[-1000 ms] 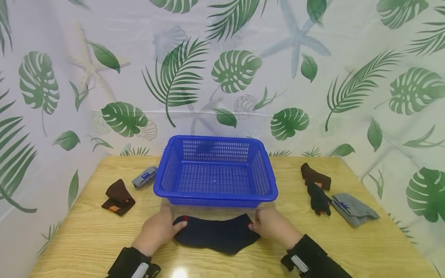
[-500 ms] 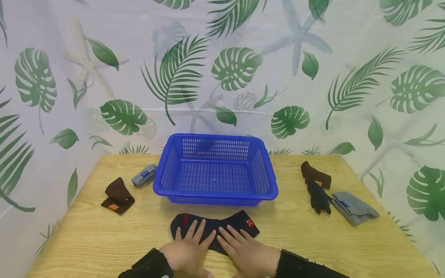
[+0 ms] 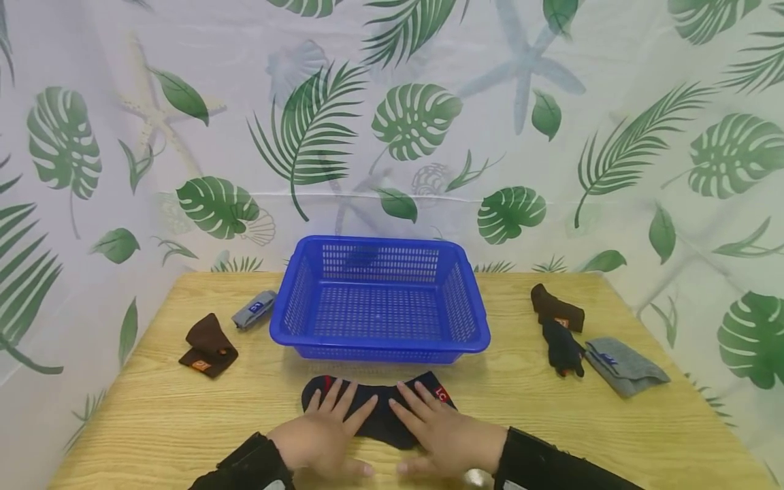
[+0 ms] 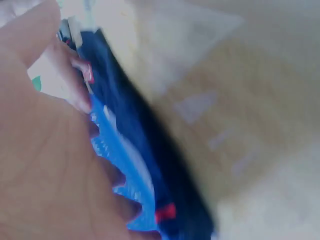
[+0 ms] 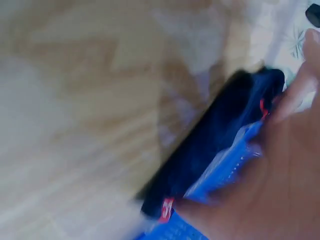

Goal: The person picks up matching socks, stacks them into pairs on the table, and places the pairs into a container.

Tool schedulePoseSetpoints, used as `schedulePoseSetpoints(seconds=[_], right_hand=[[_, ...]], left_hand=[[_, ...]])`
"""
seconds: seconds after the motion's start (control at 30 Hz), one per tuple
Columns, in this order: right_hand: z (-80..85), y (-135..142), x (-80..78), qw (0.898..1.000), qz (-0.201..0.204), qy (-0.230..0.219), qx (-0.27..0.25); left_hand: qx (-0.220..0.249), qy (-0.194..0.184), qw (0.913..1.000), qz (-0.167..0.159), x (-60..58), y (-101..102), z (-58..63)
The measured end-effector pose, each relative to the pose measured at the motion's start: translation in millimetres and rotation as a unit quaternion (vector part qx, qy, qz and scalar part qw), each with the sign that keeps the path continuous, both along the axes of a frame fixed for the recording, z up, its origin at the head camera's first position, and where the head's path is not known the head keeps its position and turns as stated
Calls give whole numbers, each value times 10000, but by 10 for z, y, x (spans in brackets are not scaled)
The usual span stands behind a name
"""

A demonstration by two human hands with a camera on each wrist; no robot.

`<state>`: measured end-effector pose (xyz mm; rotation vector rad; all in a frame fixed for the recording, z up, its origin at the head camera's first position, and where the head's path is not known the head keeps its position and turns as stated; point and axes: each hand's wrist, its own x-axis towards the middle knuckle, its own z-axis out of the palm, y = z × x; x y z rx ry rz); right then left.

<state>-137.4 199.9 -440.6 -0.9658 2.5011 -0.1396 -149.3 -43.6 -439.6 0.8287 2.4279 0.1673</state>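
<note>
A dark sock (image 3: 381,427) with a red LC label at its cuff and a red mark near the toe lies flat on the table. My left hand (image 3: 321,432) has its fingers spread straight over the toe half. Over the half nearer the cuff is my right hand (image 3: 450,439), its fingers likewise straight and apart. Both thumbs point inward, near the sock's front edge. The left wrist view, blurred, has the sock (image 4: 145,130) running beside the palm; the right wrist view has the sock (image 5: 210,135) beside the right fingers.
Behind the sock stands a blue plastic basket (image 3: 380,346). On the left lie a brown sock (image 3: 208,344) and a folded grey sock (image 3: 254,309). To the right lie another brown sock (image 3: 554,309), a bunched black sock (image 3: 562,350) and a folded grey sock (image 3: 625,367).
A second ago both hands pinched the sock's ends. They let go and came together flat on it; since half a second ago they have moved slightly apart, and the thumbs show more.
</note>
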Motion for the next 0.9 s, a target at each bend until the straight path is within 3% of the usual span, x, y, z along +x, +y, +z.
schedulePoseSetpoints(seconds=[0.07, 0.17, 0.3, 0.43, 0.6, 0.67, 0.73, 0.8, 0.9], right_hand=[[17, 12, -61, 9990, -377, 125, -184], [-48, 73, -138, 9978, -598, 279, -33], [-198, 216, -205, 9979, -417, 404, 272], [-341, 370, -258, 9975, -92, 676, 167], [-367, 421, -273, 9982, -54, 594, -72], [-281, 417, -251, 9981, -207, 510, -279], [-170, 447, -215, 9953, -284, 788, -489], [-61, 525, -181, 9876, -270, 1429, -583], [77, 724, -189, 9643, -386, 2564, -543]], left_hand=[[35, 122, 9999, 116, -43, -65, 8], [-84, 286, 9991, 294, -82, -190, -37], [-348, 403, 9980, 347, -108, -329, -152], [-410, 477, 9978, 209, -142, -404, -268], [-450, 471, 9977, 213, -155, -399, -245], [-182, 418, 9985, 315, -145, -386, -164], [325, 421, 9978, 397, -138, -384, -82], [982, 599, 9928, 323, -134, -397, -5], [1652, 1120, 9799, 48, -127, -455, 78]])
